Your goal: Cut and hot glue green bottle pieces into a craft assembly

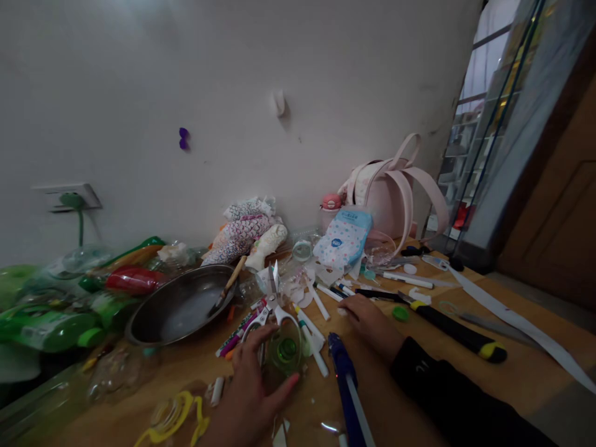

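My left hand (pixel 256 379) curves around a see-through green cut bottle piece (pixel 286 351), thumb on its near side and fingers on its left. Those fingers overlap the handles of white-handled scissors (pixel 278 308), whose blades point away. How firmly the hand grips is hard to see. My right hand (pixel 375 326) rests low on the table, fingers stretched toward white markers (pixel 328 292), with a small white piece under the fingertips. Between both hands lies a blue glue gun (pixel 343 366). A green cap (pixel 400 313) and a black-and-yellow utility knife (pixel 459 332) are right of my right hand.
A metal pan (pixel 181 310) with a brush (pixel 228 285) stands left, beside green plastic bottles (pixel 51 329) and a red bottle (pixel 135 280). Yellow strips (pixel 174 419) lie in front. Behind are a patterned packet (pixel 344 239), a pink backpack (pixel 382 192) and the wall.
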Demonstrator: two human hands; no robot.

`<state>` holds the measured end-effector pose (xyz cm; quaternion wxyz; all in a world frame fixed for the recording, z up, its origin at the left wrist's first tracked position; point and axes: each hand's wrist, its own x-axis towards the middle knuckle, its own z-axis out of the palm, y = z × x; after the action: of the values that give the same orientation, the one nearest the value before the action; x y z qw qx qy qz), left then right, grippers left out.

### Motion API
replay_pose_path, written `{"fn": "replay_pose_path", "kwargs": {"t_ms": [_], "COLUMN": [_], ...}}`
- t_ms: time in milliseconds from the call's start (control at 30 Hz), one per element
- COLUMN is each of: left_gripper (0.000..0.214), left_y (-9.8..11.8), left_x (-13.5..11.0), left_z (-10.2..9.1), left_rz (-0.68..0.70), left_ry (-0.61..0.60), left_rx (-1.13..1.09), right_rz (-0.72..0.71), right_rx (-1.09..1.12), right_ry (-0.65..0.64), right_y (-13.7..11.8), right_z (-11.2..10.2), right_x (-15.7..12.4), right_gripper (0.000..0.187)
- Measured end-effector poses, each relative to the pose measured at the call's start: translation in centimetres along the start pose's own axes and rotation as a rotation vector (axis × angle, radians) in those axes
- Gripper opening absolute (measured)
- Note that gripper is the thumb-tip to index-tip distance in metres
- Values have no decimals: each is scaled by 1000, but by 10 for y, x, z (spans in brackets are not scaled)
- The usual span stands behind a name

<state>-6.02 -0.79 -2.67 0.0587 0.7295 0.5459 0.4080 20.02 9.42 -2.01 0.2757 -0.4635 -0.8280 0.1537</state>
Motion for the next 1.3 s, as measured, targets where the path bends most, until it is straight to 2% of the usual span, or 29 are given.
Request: {"fn": "replay_pose_path", "kwargs": {"t_ms": [533,767,1300], "left_gripper": [56,57,59], "left_y": [2,1,2], "left_x": [0,0,1], "left_z": [-1,-2,-3], "left_rz": [-22,-53,8], "left_ry": [-40,-67,-44], "left_rx": [5,-10,21], "right_rz": [-36,-39,-28], "right_rx": [-119,-154,-169], "right_ry": [-103,-84,-41], "right_y": [6,-1,-6], "right_z": [11,6,2], "right_x": [-2,-4,-9], "right_gripper": [35,27,22]}}
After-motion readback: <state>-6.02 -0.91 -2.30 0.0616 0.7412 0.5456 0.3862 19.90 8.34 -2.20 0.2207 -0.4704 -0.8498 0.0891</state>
